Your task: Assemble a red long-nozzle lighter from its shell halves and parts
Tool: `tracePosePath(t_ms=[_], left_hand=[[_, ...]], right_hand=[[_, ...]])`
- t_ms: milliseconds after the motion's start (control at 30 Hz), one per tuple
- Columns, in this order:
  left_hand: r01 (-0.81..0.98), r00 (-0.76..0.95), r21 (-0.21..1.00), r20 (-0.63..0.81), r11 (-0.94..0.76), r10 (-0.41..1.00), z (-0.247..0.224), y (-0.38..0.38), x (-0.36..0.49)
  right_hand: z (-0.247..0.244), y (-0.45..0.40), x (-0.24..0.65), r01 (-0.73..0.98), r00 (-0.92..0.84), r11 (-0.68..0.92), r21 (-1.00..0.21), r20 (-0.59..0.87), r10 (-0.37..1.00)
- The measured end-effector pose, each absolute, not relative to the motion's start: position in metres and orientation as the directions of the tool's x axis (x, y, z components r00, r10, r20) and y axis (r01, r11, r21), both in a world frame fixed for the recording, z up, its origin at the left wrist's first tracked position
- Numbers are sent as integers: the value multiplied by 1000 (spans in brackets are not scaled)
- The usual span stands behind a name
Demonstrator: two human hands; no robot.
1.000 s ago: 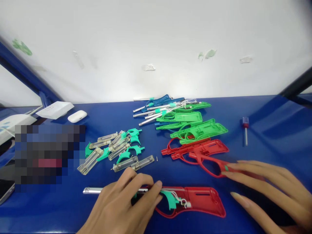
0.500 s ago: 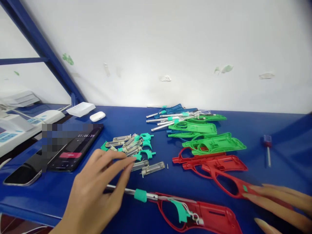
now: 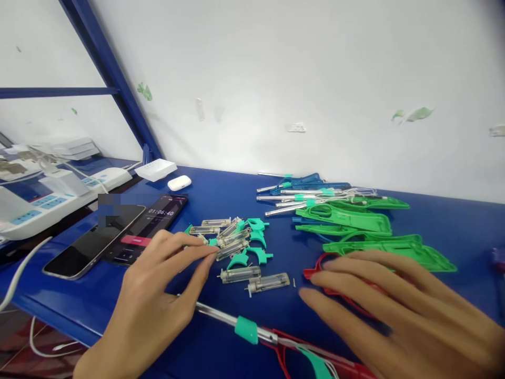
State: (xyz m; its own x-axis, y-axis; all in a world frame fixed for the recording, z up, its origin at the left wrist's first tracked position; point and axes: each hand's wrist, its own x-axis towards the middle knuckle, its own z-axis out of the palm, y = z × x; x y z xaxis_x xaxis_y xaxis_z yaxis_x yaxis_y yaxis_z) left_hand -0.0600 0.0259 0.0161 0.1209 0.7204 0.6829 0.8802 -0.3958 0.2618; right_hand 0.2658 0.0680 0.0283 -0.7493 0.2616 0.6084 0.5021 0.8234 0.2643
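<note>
My left hand is pinched, thumb and forefinger tips together beside a cluster of clear fuel tanks. Anything between those tips is too small to make out. Below it runs a metal lighter tube with a teal collar. The tube leads to a red lighter shell half with a teal trigger and white wires, partly cut off by the frame. Fingers spread, my right hand hovers over other red shell halves, hiding most of them. A tiny screw-like piece lies near its thumb.
Green shell halves lie at the back right, beside blue shells and metal tubes. Teal triggers lie among the tanks. Two phones, a white earphone case and a power strip are at left.
My right hand has let go of a red shell half and moved left over the red pile, fingers spreading. My left hand stays pinched. The view has turned left.
</note>
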Motion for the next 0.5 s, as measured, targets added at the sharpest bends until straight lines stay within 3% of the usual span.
tracePosePath(t_ms=[100,267,500], left_hand=[[901,83,258,688,-349,721,18,26,-72],[944,-18,245,708,-222,706,26,20,-94],[938,120,178,641,-299,758,32,22,-104]], right_hand=[[41,81,236,437,-824,829,348,525,215],[26,88,214,393,-847,822,413,510,149],[7,81,209,340,-870,761,552,492,32]])
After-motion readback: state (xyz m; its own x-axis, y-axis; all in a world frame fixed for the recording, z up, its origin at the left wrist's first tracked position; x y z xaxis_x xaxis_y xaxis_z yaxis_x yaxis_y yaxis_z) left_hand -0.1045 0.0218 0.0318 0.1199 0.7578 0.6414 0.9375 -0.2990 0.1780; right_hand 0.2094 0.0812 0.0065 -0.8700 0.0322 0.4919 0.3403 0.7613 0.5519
